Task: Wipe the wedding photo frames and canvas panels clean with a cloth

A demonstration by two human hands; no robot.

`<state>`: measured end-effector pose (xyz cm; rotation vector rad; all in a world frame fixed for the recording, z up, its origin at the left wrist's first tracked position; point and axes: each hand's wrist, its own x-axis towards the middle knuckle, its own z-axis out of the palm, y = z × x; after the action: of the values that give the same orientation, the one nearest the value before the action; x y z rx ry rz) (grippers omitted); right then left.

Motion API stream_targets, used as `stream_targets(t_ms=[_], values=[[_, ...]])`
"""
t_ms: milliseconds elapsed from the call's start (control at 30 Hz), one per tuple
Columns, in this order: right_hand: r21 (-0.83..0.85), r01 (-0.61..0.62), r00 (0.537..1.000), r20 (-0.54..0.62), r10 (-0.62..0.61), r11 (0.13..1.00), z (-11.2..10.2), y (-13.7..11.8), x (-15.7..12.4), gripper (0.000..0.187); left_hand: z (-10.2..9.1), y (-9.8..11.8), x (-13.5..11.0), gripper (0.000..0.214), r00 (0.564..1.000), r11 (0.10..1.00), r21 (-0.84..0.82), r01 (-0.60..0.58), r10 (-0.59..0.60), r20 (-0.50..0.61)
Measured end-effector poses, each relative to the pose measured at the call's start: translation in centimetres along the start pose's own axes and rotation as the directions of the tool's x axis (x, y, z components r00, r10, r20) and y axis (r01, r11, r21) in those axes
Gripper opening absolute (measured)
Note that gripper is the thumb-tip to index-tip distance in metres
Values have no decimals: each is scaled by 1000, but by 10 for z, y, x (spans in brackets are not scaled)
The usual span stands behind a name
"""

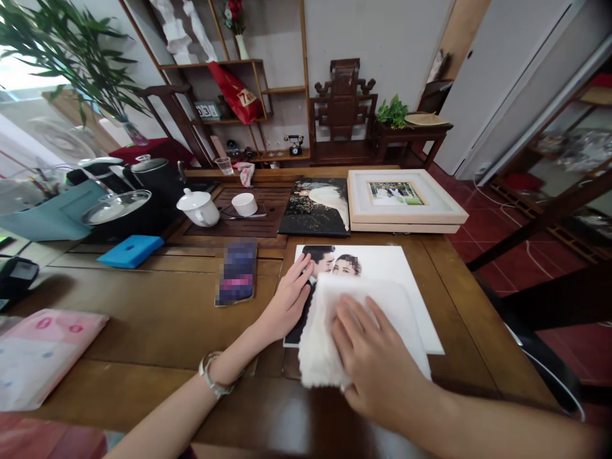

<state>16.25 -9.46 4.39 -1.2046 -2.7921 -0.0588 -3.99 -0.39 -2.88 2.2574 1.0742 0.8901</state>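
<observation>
A white photo panel (411,268) showing a couple lies flat on the wooden table in front of me. My left hand (287,299) rests on the panel's left edge, its fingers stretched out. Under my right hand (368,350) is a fluffy white towel (315,344), spread over the lower middle of the panel. The right fingers bend and press into the towel, and the hand is slightly blurred. The towel hides much of the picture. A phone (236,271) lies left of my left hand.
Behind the panel are a dark photo panel (318,207) and stacked light-wood frames (406,220). A lidded white cup (198,207), a small white bowl (244,204) and a blue block (130,250) stand to the left. A pink-and-white package (48,357) lies at the near left.
</observation>
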Motion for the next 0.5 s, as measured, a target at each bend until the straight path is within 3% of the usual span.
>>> stream_targets(t_ms=[100,200,333,400,500], values=[[-124,-111,993,17,114,986,0,1,23,56,0,3,0,48,999,999,-5,43,-43,-4],[-239,-124,992,-10,126,963,3,-18,32,46,-1,5,0,48,998,998,-9,58,-58,3],[-230,26,983,-169,-66,973,10,-47,12,39,-1,6,1,48,999,999,-5,38,-38,14],[-163,128,966,-205,-160,978,9,-44,-1,36,-1,6,2,48,1000,999,-9,31,-31,2],[16,98,991,-90,-97,995,1,-10,-7,45,-1,7,3,47,999,999,1,50,-50,-12]])
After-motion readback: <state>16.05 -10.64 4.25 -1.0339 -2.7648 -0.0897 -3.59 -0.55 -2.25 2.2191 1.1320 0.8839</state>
